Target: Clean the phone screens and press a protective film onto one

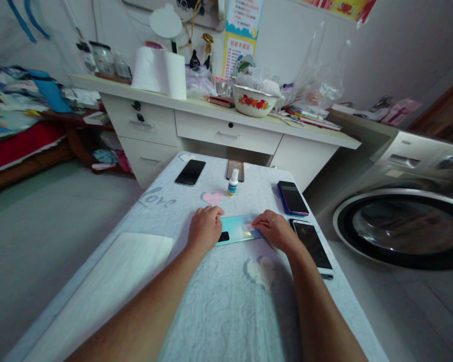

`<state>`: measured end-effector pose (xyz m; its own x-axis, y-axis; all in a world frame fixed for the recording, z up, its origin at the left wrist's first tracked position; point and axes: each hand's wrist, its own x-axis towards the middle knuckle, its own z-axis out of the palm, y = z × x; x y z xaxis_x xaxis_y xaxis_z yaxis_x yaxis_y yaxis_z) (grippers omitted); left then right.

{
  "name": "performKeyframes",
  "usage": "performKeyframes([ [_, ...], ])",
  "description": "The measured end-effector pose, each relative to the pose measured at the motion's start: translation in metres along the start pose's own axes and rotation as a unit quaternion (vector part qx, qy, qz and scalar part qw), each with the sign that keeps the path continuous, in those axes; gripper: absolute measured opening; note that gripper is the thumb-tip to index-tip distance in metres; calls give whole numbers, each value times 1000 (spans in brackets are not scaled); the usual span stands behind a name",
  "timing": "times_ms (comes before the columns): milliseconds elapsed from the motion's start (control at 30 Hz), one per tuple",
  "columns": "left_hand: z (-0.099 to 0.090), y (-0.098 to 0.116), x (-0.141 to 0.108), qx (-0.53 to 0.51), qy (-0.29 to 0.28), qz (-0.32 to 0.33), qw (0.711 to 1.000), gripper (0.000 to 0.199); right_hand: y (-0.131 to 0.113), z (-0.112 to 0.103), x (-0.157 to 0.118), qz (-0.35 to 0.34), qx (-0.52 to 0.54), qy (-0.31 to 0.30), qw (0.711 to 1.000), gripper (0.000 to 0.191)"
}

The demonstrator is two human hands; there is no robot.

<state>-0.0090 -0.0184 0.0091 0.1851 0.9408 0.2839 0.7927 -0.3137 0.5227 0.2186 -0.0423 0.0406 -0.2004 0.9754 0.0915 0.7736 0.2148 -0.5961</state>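
Observation:
A light turquoise phone point(234, 227) lies back side up on the cloth-covered table, its dark camera block near the left end. My left hand point(207, 226) is closed on that left end, fingers curled at its edge. At the other end, my right hand point(274, 227) has its fingers pinched together on the phone's back, beside a small shiny patch. Whether a thin piece is between those fingertips is too small to tell. Just beyond the phone stands a small white spray bottle point(233, 183) with a blue and yellow label.
A black phone point(191, 172) lies at the far left, a brown phone case point(241, 169) behind the bottle. On the right are a purple-edged phone point(293, 197) and a white-framed phone point(312, 245). A white cloth point(109, 286) covers the left side. Drawers point(226, 131) stand behind.

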Motion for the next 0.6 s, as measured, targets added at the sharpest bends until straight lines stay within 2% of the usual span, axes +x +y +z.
performKeyframes([
  [267, -3, 2, -1, 8, -4, -9, 1000, 25, 13, -4, -7, 23, 107, -72, 991, 13],
  [433, -2, 2, 0, 8, -2, -7, 1000, 26, 11, -10, -11, 44, 169, -115, 978, 10],
  [600, -1, 0, 0, 4, 3, -2, 1000, 25, 7, -14, -13, 55, 173, -134, 974, 12],
])
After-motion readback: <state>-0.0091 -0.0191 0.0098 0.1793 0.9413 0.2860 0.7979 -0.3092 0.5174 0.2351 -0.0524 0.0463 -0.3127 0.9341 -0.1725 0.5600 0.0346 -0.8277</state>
